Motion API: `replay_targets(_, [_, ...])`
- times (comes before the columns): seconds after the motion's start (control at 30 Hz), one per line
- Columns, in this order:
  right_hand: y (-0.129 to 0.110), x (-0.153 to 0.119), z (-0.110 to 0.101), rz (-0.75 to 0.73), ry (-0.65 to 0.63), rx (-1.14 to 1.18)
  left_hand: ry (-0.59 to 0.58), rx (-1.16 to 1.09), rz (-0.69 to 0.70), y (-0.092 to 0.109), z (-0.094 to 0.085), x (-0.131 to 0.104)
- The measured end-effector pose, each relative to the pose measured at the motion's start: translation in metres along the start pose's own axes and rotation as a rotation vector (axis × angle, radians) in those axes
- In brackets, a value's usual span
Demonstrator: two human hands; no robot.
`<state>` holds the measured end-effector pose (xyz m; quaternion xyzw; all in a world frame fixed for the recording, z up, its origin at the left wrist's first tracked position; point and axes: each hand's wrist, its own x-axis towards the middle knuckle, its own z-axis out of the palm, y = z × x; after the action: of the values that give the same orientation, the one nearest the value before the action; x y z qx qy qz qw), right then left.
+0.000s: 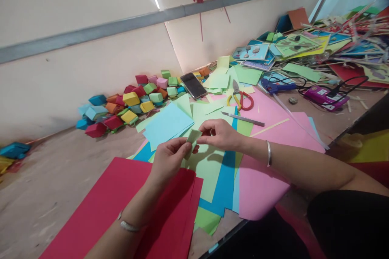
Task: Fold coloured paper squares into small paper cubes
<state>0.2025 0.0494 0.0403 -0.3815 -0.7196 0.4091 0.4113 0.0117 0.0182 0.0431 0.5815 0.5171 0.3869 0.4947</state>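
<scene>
A small folded piece of light green paper (193, 137) is held up over the sheets in the middle of the table. My left hand (172, 157) pinches it between thumb and fingers. From the other side my right hand (220, 134) is closed in a pinch at the paper's upper right edge. Beneath both hands lie a large light green sheet (209, 174) and a blue sheet (225, 182). Light blue sheets (168, 123) are just behind my left hand, and red sheets (100, 206) lie under my left forearm.
Behind my right hand lie a craft knife (243, 119), scissors (240, 99) and a phone (193, 85). Small folded paper boxes (130, 99) are heaped along the wall. Pink sheets (264, 162), a blue glue gun (278, 85) and a purple power strip (326, 98) are at the right.
</scene>
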Motion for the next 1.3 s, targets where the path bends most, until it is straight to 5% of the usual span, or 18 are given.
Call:
replay_targets(0.1, [0.002, -0.001, 0.002, -0.093, 0.035, -0.116, -0.006, 0.041, 0.040, -0.003, 0.000, 0.001])
replay_targets(0.33, [0.004, -0.005, 0.006, -0.206, 0.002, -0.289, 0.261, 0.240, 0.408, -0.006, 0.003, 0.000])
replay_targets(0.83, [-0.002, -0.010, 0.015, 0.038, -0.004, -0.106, 0.384, -0.171, -0.043, -0.013, 0.009, 0.000])
replay_targets(0.97, [-0.006, -0.012, 0.013, 0.119, -0.037, -0.093, 0.172, -0.194, -0.032, -0.007, 0.007, -0.004])
replay_targets(1.07, [-0.007, -0.014, 0.015, 0.039, -0.094, -0.184, 0.041, -0.105, 0.000, 0.001, 0.006, -0.005])
replay_targets(1.3, [-0.004, -0.018, 0.022, -0.036, -0.144, -0.206, 0.132, 0.072, 0.085, 0.002, 0.009, -0.009])
